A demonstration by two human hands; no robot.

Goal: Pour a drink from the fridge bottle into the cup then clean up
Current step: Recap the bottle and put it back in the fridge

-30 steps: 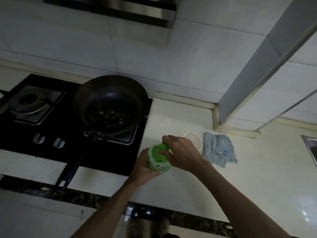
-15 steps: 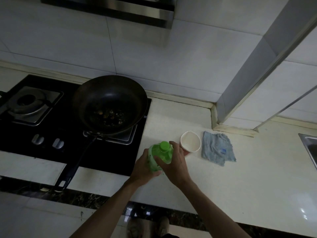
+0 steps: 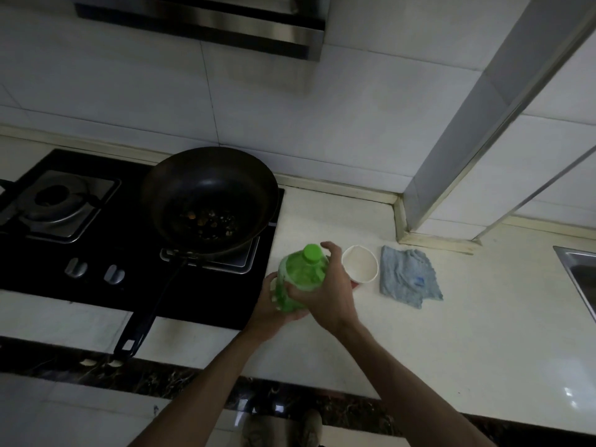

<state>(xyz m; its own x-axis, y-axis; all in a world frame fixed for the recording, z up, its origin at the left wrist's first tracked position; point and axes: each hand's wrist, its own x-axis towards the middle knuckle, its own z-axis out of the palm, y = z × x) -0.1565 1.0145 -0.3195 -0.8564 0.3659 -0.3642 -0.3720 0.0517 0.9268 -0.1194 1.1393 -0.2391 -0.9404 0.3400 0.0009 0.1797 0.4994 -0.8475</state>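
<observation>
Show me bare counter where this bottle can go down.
Widest bare counter lies between the cloth and the sink, running to the front edge. A smaller patch sits behind the cup, beside the pan. Crowded: bottle, cup and cloth cluster together.

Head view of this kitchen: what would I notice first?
A bright green bottle, capped, gripped by both the left hand and right hand over the pale counter. Just right of it are a white cup and a crumpled blue cloth; left, a dark pan sits on the stove.
</observation>
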